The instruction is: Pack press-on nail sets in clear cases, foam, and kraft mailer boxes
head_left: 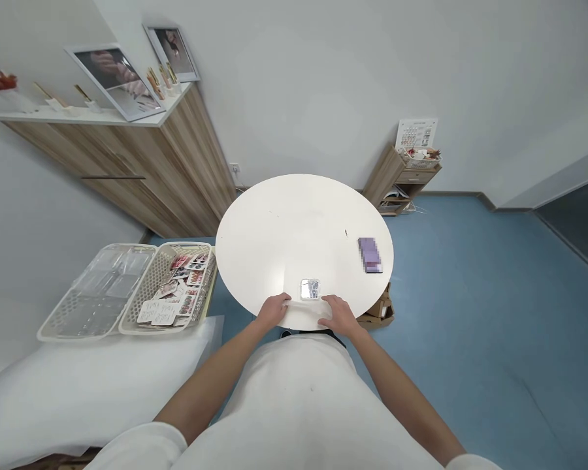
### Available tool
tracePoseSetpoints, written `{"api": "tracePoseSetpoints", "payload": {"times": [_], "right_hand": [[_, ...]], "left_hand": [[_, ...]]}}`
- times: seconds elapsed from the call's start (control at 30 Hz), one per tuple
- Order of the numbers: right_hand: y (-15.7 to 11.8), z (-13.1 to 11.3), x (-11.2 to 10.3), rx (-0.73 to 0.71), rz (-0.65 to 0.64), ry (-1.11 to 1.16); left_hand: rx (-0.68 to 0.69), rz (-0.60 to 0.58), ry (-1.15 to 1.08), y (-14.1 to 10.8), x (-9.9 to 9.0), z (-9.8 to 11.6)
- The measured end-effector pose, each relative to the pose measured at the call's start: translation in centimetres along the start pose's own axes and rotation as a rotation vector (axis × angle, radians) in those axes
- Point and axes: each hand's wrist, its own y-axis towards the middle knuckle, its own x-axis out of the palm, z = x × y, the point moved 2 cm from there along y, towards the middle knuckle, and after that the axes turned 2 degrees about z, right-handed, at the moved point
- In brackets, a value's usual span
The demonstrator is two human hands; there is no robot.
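Note:
Near the front edge of a round white table (298, 222) lies a small clear square case (310, 288) with dark and silvery contents. Just in front of it, a thin translucent sheet or bag (304, 311) stretches between my hands. My left hand (273, 310) pinches its left end, fingers closed. At its right end, my right hand (340, 314) has the thumb below and the fingers above, closed on the upper corner. Neither hand touches the square case.
A purple blurred item (370, 254) and a tiny dark piece (345, 233) lie on the table's right. White baskets (127, 321) with printed cards stand left. A wooden cabinet (176, 163), small shelf (387, 176) and cardboard box (383, 312) surround the table.

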Motion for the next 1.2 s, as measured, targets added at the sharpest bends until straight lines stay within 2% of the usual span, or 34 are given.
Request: {"api": "tracePoseSetpoints", "payload": {"times": [0.13, 0.3, 0.43, 0.57, 0.7, 0.8, 0.87, 1.0, 1.1, 1.2], "right_hand": [[0.4, 1.3, -0.5, 0.095, 0.0, 0.03], [2.6, 2.1, -0.7, 0.226, -0.006, -0.062], [3.9, 2.5, 0.1, 0.283, -0.023, -0.083], [4.2, 2.5, 0.8, 0.293, -0.012, -0.084], [4.3, 1.8, 1.3, 0.208, 0.097, -0.098], [4.4, 1.1, 1.8, 0.055, 0.037, -0.058], [4.4, 0.8, 2.2, -0.017, -0.03, -0.015], [4.7, 0.5, 2.0, -0.046, -0.064, 0.06], [4.9, 0.1, 1.5, -0.096, -0.06, -0.027], [5.1, -0.4, 1.2, -0.131, -0.06, -0.155]], "left_hand": [[-0.066, 0.061, -0.104, 1.1, -0.3, -0.1], [-0.218, 0.136, -0.182, 2.7, -0.5, 0.0], [-0.284, 0.154, -0.127, 3.8, -0.3, 0.0], [-0.288, 0.099, 0.024, 4.5, 0.3, -0.1], [-0.221, 0.075, 0.174, 4.6, 0.7, -0.3], [-0.13, 0.079, 0.199, 4.6, 0.8, -0.2], [-0.04, 0.031, 0.177, 4.6, 0.9, 0.2], [0.152, -0.087, 0.181, 4.6, 0.8, 1.9], [0.284, -0.169, 0.265, 4.7, 0.9, 3.1], [0.329, -0.249, 0.374, 5.2, 1.3, 3.5]]}}
